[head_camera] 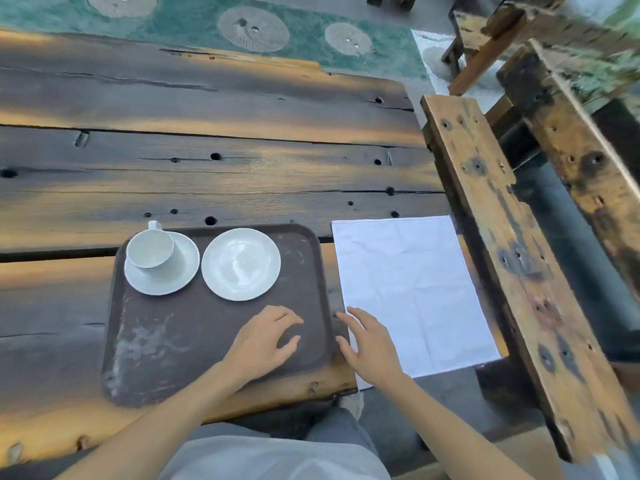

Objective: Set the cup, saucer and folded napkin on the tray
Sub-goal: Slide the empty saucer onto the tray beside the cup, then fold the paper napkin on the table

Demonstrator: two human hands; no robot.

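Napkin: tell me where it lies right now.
In the head view, the napkin lies spread flat on the table, right of the tray, with the right hand at its left edge.

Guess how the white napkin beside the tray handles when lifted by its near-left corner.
Likely floppy: the napkin lies flat in a thin sheet with soft creases, so it should drape from the right hand. Probably light, so it may slide on the table before lifting. Its near edge overhangs the table, so that part may droop.
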